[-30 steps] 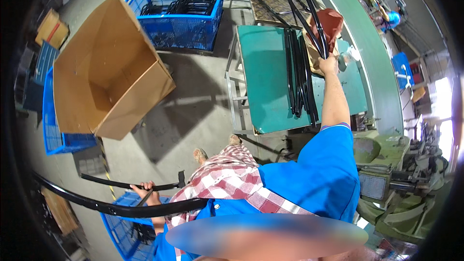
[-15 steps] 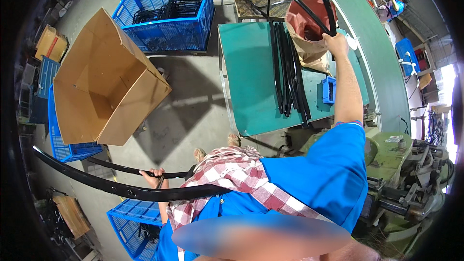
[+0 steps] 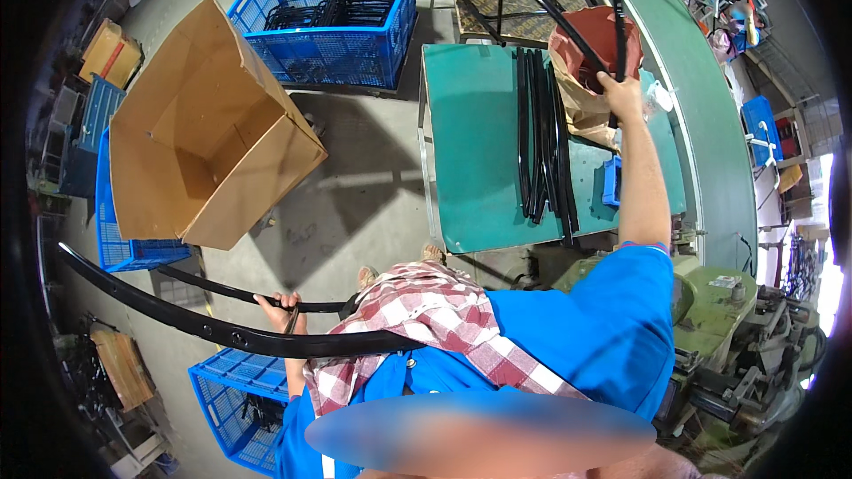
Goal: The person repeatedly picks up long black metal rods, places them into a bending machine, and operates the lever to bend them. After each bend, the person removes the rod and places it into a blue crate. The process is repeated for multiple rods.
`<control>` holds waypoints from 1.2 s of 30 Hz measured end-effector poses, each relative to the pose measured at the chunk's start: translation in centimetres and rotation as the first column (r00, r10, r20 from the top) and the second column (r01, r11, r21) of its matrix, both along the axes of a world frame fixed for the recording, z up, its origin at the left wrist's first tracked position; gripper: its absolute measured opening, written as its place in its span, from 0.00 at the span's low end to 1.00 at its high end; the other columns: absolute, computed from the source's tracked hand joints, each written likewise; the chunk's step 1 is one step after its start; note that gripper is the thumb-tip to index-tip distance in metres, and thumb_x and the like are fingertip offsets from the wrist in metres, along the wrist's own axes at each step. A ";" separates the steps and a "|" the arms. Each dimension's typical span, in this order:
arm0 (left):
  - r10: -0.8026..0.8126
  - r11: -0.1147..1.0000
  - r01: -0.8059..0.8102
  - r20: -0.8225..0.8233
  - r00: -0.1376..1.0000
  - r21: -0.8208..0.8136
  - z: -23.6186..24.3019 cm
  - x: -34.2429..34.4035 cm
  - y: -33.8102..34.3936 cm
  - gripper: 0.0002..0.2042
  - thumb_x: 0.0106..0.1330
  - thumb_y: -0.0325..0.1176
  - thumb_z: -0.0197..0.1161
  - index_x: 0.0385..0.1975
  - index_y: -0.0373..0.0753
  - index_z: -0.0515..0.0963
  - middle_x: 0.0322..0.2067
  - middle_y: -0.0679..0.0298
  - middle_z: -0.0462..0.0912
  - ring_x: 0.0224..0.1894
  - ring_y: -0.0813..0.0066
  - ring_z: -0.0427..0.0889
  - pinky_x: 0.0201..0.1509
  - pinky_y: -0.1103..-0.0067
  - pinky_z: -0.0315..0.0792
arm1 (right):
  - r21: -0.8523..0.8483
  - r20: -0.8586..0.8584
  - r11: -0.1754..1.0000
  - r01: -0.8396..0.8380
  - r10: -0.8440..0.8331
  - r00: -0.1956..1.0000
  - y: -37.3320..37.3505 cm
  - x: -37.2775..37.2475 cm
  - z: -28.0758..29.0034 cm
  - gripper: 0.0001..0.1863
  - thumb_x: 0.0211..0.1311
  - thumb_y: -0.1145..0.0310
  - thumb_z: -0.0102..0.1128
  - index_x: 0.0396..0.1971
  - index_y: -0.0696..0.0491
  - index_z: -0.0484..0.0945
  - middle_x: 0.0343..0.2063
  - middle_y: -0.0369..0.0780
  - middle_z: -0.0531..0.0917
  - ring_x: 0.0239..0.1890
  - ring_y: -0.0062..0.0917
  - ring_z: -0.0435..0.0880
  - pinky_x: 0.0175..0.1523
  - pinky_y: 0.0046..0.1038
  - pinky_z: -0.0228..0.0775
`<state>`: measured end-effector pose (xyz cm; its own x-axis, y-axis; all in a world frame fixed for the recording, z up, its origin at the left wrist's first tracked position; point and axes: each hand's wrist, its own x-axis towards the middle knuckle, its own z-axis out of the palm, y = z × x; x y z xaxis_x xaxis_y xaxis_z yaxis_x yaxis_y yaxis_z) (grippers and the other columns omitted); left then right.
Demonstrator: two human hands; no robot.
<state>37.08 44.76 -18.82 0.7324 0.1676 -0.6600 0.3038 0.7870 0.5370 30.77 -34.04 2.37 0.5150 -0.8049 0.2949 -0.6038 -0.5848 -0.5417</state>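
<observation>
My left hand (image 3: 282, 309) is closed on a black metal frame (image 3: 222, 332) at my left side. Its broad curved bar with holes and a thinner bar (image 3: 213, 286) run out to the left. My right arm is stretched over the green table, and my right hand (image 3: 624, 98) is closed around a black metal frame (image 3: 619, 31) whose two bars meet at the fist and spread upward. Behind that hand stands an open brown paper sack (image 3: 581, 115) with a reddish inside. Several black bars (image 3: 543, 142) lie side by side left of the sack.
The green table (image 3: 470, 151) adjoins a long green conveyor (image 3: 710, 133). A large open carton (image 3: 253, 186) stands left, near a blue crate (image 3: 324, 53) of black parts. Another blue crate (image 3: 240, 364) is low left. Green machinery (image 3: 710, 293) stands close on my right.
The view has shifted a little, so the table, sack and crates sit farther right. My right hand has come slightly nearer. Both hands keep their grip.
</observation>
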 end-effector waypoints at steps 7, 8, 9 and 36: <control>-0.007 1.000 0.007 0.009 1.000 0.007 0.6 0.1 -1.0 0.27 0.63 0.63 0.52 0.16 0.45 0.63 0.08 0.71 0.58 0.11 0.77 0.57 0.31 0.75 0.68 | 0.147 -0.226 0.951 -0.270 0.299 0.927 11.5 2.5 -4.5 0.25 0.48 0.55 0.66 0.42 0.57 0.79 0.38 0.52 0.82 0.45 0.44 0.81 0.51 0.39 0.70; -0.004 1.000 0.004 0.004 1.000 0.008 0.6 0.1 -1.0 0.27 0.63 0.63 0.52 0.16 0.45 0.63 0.08 0.71 0.59 0.11 0.77 0.57 0.31 0.75 0.68 | 0.079 -0.258 0.962 -0.260 0.272 0.927 13.1 1.9 -3.2 0.24 0.49 0.56 0.65 0.43 0.56 0.79 0.38 0.51 0.83 0.45 0.43 0.81 0.51 0.38 0.70; 0.005 0.999 -0.005 -0.006 1.000 0.043 0.7 0.0 -0.8 0.27 0.63 0.63 0.52 0.16 0.45 0.62 0.08 0.71 0.58 0.11 0.77 0.56 0.31 0.76 0.68 | 0.070 -0.197 0.952 -0.300 0.308 0.931 12.6 2.0 -4.2 0.23 0.49 0.56 0.65 0.43 0.56 0.79 0.37 0.50 0.83 0.45 0.43 0.81 0.51 0.38 0.70; 0.111 0.994 -0.111 0.022 0.994 0.008 -0.2 0.8 3.5 0.27 0.62 0.64 0.52 0.16 0.44 0.62 0.09 0.71 0.58 0.11 0.78 0.58 0.24 0.79 0.65 | 0.737 0.358 0.676 -0.012 -0.375 0.855 13.1 -1.8 -12.5 0.11 0.55 0.65 0.65 0.21 0.53 0.74 0.15 0.31 0.71 0.15 0.17 0.69 0.19 0.21 0.62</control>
